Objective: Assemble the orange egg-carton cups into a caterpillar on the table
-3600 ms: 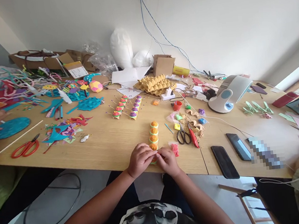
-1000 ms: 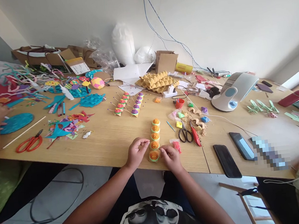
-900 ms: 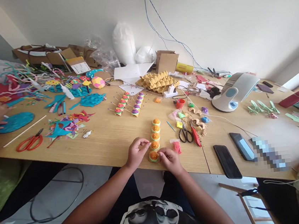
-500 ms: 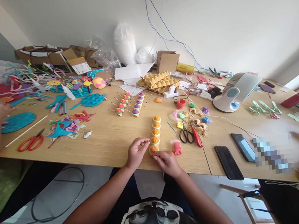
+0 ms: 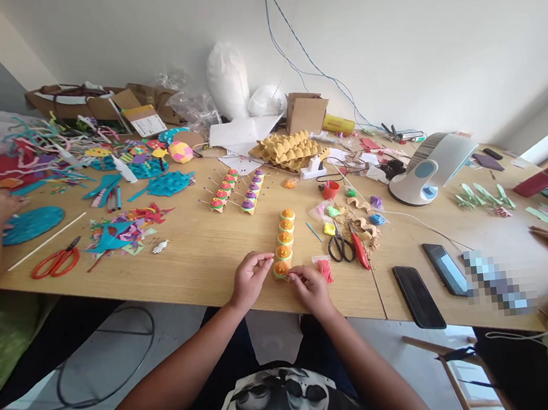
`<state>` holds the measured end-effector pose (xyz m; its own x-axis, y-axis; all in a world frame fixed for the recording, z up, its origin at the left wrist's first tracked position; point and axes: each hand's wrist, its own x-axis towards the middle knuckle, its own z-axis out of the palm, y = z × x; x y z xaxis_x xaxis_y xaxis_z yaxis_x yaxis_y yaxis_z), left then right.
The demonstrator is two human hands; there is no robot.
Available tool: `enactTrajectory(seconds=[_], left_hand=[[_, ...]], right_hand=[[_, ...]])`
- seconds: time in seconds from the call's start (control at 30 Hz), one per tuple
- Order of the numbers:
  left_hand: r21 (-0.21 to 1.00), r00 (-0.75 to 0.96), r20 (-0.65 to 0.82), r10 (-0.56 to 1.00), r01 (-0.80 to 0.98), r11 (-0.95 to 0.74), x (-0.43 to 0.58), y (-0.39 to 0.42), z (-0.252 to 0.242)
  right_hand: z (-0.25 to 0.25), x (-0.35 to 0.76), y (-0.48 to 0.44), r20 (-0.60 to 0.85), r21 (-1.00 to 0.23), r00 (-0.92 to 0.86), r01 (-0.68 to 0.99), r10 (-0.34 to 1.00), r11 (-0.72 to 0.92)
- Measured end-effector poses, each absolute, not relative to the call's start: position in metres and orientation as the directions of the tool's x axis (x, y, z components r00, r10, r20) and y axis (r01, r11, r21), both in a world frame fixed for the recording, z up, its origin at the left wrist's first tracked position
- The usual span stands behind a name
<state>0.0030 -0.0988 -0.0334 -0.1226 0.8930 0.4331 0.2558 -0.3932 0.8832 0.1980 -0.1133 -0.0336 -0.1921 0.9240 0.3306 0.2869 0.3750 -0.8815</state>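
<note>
A caterpillar-like strip of egg carton (image 5: 284,236) lies lengthwise in front of me, its bumps capped in orange with small yellow dots and pale green edging. On its left side, my left hand (image 5: 252,278) has thumb and forefinger pinched together by the near bumps. At the strip's near right end, my right hand (image 5: 311,287) is also pinched. Whatever either pinch holds is too small to make out. Just right of my right hand sits a clear bag of red clay (image 5: 324,269). Two finished-looking strips, one pink-red (image 5: 224,190) and one purple (image 5: 253,192), stand farther back with pins sticking out.
Black scissors (image 5: 341,247), a red-handled tool (image 5: 359,248) and clay lumps lie right, beyond them a white fan (image 5: 430,172) and phones (image 5: 419,297). Orange scissors (image 5: 57,260) and paper scraps (image 5: 120,233) lie left. Other people's hands are at both sides.
My right hand has shifted slightly right and up along the strip's near end. My left hand stays in place. The person's hand at the right has come farther over the table.
</note>
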Motion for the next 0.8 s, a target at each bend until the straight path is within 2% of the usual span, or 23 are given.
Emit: enactTrajectory(seconds=[0.27, 0.53, 0.8], left_hand=[[0.857, -0.052, 0.463, 0.885, 0.282, -0.432, 0.0032, -0.1017, -0.0307], [0.871, -0.033, 0.441, 0.897, 0.256, -0.419, 0.0047, -0.1062, -0.0251], [0.831, 0.002, 0.483, 0.876, 0.313, -0.459, 0.0049, -0.1054, -0.0263]], right_hand=[[-0.0283, 0.1978, -0.1147, 0.299, -0.921, -0.183, 0.202, 0.937, 0.333], [-0.0251, 0.2030, -0.1164, 0.299, -0.914, -0.248, 0.204, 0.922, 0.351], [-0.0319, 0.1984, -0.1112, 0.298, -0.933, -0.175, 0.154, 0.938, 0.325]])
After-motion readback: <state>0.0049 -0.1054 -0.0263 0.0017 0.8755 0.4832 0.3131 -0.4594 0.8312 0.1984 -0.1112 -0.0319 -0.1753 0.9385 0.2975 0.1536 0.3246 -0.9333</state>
